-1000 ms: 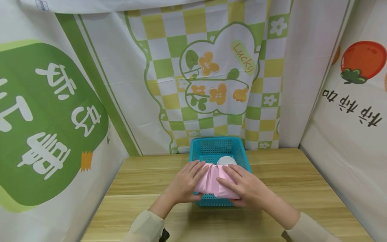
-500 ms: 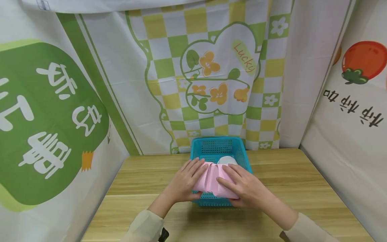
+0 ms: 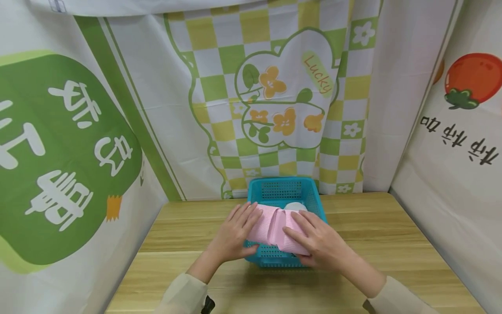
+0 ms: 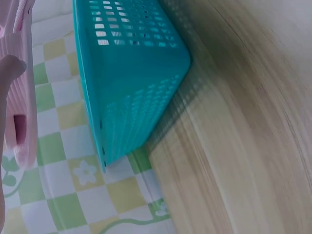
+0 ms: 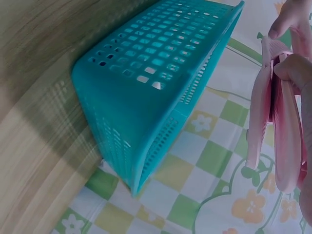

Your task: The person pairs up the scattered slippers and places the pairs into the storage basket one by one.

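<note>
Above the front of a blue-green plastic basket [image 3: 274, 261], both hands hold a pink ribbed folding object [image 3: 263, 224]. It has two ribbed panels with a smooth strip between them; its exact kind is unclear. The left hand [image 3: 232, 233] grips its left end, fingers over the top and thumb at the near side. On the right end lie the fingers of the right hand [image 3: 323, 240], with the thumb underneath. The right wrist view shows the pink object [image 5: 285, 131] edge-on, as two layers with a gap between. A white rounded thing [image 3: 295, 206] sits in the basket, partly hidden.
The basket stands on a wood-grain table [image 3: 188, 226], close to the back. Behind it hangs a checkered green and yellow cloth [image 3: 227, 131]. Printed white cloths enclose the left and right sides.
The left hand has shifted a little left and away from the person, and the pink object's left end has risen and tilted with it. The right hand has barely moved.
</note>
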`<action>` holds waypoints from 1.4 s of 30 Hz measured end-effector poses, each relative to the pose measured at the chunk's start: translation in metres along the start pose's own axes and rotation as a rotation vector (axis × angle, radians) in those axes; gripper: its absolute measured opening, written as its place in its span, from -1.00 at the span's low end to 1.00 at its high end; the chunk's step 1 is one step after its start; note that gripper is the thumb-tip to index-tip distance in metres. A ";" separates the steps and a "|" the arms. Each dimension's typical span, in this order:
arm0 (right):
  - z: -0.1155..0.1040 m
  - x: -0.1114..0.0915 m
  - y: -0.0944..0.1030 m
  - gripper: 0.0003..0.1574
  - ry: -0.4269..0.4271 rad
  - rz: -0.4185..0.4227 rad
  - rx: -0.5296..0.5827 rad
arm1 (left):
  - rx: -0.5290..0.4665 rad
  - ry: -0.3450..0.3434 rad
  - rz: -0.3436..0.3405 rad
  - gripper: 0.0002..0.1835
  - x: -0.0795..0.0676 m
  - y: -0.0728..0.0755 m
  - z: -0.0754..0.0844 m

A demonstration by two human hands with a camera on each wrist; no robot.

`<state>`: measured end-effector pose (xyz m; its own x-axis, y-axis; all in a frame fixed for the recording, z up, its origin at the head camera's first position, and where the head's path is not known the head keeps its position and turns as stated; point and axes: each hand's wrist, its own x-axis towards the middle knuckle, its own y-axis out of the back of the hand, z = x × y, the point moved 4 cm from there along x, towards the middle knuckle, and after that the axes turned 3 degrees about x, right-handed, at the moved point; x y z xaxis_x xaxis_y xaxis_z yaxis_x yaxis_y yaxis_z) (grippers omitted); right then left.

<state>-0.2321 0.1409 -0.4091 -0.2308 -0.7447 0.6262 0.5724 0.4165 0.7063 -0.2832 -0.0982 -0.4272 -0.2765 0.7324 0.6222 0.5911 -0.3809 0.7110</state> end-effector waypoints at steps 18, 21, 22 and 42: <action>0.018 -0.007 -0.003 -0.04 -0.168 0.013 0.029 | 0.004 0.064 0.002 0.03 -0.029 -0.001 -0.006; 0.021 -0.008 -0.004 -0.05 -0.200 0.012 0.036 | -0.006 0.080 -0.003 0.01 -0.036 -0.005 -0.005; 0.022 -0.008 -0.004 -0.06 -0.208 0.012 0.033 | -0.008 0.086 -0.008 0.00 -0.038 -0.006 -0.005; 0.032 -0.002 -0.018 -0.13 -0.373 0.062 -0.018 | -0.049 0.185 -0.212 -0.02 -0.065 -0.034 0.002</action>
<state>-0.2674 0.1513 -0.4127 -0.4644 -0.4757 0.7470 0.6072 0.4429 0.6596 -0.2840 -0.1317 -0.4925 -0.5264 0.6850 0.5037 0.4692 -0.2600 0.8439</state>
